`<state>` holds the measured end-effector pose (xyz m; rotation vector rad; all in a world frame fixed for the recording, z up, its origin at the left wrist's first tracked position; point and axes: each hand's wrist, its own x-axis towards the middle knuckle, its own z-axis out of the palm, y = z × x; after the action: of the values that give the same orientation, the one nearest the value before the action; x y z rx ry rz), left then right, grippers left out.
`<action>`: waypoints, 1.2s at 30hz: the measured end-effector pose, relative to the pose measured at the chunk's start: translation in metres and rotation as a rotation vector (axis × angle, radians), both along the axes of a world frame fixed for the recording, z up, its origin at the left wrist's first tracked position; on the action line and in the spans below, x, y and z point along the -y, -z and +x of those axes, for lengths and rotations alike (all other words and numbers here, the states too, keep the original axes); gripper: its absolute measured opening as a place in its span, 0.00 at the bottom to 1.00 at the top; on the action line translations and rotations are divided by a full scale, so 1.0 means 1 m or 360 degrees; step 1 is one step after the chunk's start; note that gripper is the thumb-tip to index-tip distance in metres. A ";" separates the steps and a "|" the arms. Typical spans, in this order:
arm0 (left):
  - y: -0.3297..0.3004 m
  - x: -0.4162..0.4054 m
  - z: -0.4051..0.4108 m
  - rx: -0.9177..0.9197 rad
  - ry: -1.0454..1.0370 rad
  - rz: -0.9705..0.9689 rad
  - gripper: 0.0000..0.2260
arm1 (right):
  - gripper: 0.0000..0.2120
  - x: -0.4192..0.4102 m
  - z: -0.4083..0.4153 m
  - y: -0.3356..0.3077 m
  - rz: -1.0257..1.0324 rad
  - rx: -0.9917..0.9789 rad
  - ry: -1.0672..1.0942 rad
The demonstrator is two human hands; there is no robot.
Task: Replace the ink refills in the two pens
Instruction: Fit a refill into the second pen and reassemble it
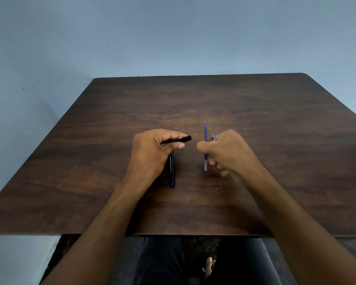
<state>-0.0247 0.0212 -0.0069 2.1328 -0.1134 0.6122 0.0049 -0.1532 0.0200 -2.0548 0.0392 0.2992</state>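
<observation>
My left hand is shut on a black pen barrel, held level with its open end pointing right. A second black pen, printed with white lettering and blue at its near end, lies on the table under that hand, pointing away from me. A thin purple ink refill lies lengthwise on the table just right of centre. My right hand is blurred, with curled fingers over the refill's middle. A small blue-tipped piece shows at its far edge; whether the hand holds it is unclear.
The dark wooden table stands against a pale blue wall. Its near edge runs just above my lap. My legs and a bare foot show below the edge.
</observation>
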 end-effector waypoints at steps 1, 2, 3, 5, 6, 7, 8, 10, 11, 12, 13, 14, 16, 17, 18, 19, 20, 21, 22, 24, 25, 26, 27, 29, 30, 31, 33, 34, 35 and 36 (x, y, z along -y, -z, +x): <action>0.000 0.000 0.000 -0.0006 0.0002 0.0001 0.15 | 0.14 0.004 0.000 -0.002 0.0201 0.0003 0.0041; 0.001 0.000 -0.001 -0.0014 0.0005 0.0007 0.15 | 0.14 0.007 0.001 -0.003 0.0368 0.0018 0.0075; 0.001 -0.001 -0.001 -0.0022 0.0012 0.0010 0.15 | 0.14 0.009 0.001 -0.005 0.0521 0.0034 0.0101; 0.002 -0.001 -0.001 -0.0035 0.0025 -0.0011 0.13 | 0.12 0.011 0.003 -0.008 0.0792 0.0054 0.0121; 0.002 -0.001 -0.001 -0.0039 0.0029 -0.0029 0.13 | 0.10 0.011 0.003 -0.009 0.0886 0.0065 0.0119; 0.002 -0.001 -0.001 -0.0039 0.0035 -0.0045 0.12 | 0.09 0.010 0.004 -0.010 0.0946 0.0087 0.0117; 0.002 0.000 -0.001 -0.0037 0.0041 -0.0053 0.12 | 0.08 0.009 0.005 -0.011 0.0984 0.0116 0.0115; 0.003 0.000 0.000 -0.0039 0.0049 -0.0055 0.12 | 0.08 0.007 0.007 -0.010 0.1034 0.0179 0.0105; 0.003 0.001 0.000 -0.0038 0.0050 -0.0058 0.12 | 0.08 0.006 0.007 -0.009 0.1045 0.0207 0.0099; 0.003 0.001 0.000 -0.0034 0.0050 -0.0064 0.12 | 0.08 0.005 0.008 -0.008 0.1046 0.0230 0.0096; 0.003 0.001 0.000 -0.0031 0.0050 -0.0070 0.13 | 0.08 0.005 0.008 -0.007 0.1044 0.0248 0.0098; 0.003 0.000 0.000 -0.0030 0.0046 -0.0075 0.13 | 0.08 0.004 0.009 -0.006 0.1040 0.0264 0.0103; 0.003 0.001 0.000 -0.0046 0.0033 -0.0085 0.13 | 0.07 0.005 0.010 -0.004 0.1032 0.0297 0.0110; 0.003 0.001 0.000 -0.0047 0.0032 -0.0089 0.13 | 0.06 0.006 0.010 -0.002 0.1028 0.0316 0.0103; 0.004 0.002 0.000 -0.0042 0.0034 -0.0089 0.13 | 0.06 0.007 0.010 -0.001 0.1022 0.0337 0.0089; 0.004 0.002 0.000 -0.0036 0.0038 -0.0084 0.13 | 0.06 0.007 0.010 0.000 0.1013 0.0361 0.0071; 0.004 0.002 0.000 -0.0032 0.0042 -0.0074 0.13 | 0.06 0.007 0.010 0.001 0.1003 0.0387 0.0050; 0.004 0.002 0.000 -0.0032 0.0044 -0.0064 0.13 | 0.05 0.007 0.009 0.002 0.0992 0.0413 0.0028; 0.004 0.002 0.000 -0.0035 0.0043 -0.0055 0.13 | 0.05 0.006 0.009 0.003 0.0975 0.0442 0.0011; 0.004 0.002 0.000 -0.0043 0.0033 -0.0055 0.13 | 0.04 0.004 0.009 0.005 0.0901 0.0510 -0.0006; 0.004 0.002 0.000 -0.0046 0.0025 -0.0059 0.13 | 0.04 0.004 0.008 0.005 0.0852 0.0547 -0.0010; 0.005 0.002 0.000 -0.0045 0.0019 -0.0061 0.13 | 0.04 0.004 0.008 0.006 0.0805 0.0583 -0.0017; 0.005 0.002 -0.001 -0.0041 0.0015 -0.0059 0.14 | 0.04 0.004 0.007 0.007 0.0756 0.0613 -0.0023; 0.004 0.001 -0.001 -0.0030 0.0021 -0.0052 0.14 | 0.04 0.003 0.005 0.009 0.0625 0.0666 -0.0036; 0.004 0.001 -0.001 -0.0022 0.0024 -0.0053 0.15 | 0.04 0.002 0.004 0.011 0.0551 0.0691 -0.0049; 0.004 0.002 -0.001 -0.0013 0.0025 -0.0055 0.15 | 0.04 0.001 0.002 0.012 0.0491 0.0710 -0.0061; 0.005 0.001 -0.001 0.0003 0.0020 -0.0052 0.15 | 0.03 -0.001 0.001 0.015 0.0428 0.0721 -0.0078; 0.005 0.001 0.000 0.0008 0.0016 -0.0053 0.15 | 0.03 -0.001 0.000 0.015 0.0421 0.0717 -0.0091; 0.005 0.000 -0.001 0.0006 0.0013 -0.0055 0.15 | 0.02 0.000 0.000 0.015 0.0428 0.0707 -0.0109; 0.006 -0.001 -0.001 0.0001 0.0011 -0.0059 0.15 | 0.01 0.001 -0.001 0.015 0.0446 0.0697 -0.0124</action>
<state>-0.0256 0.0223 -0.0124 2.0959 -0.1087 0.6062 0.0039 -0.1540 0.0049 -1.8041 -0.3337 -0.0993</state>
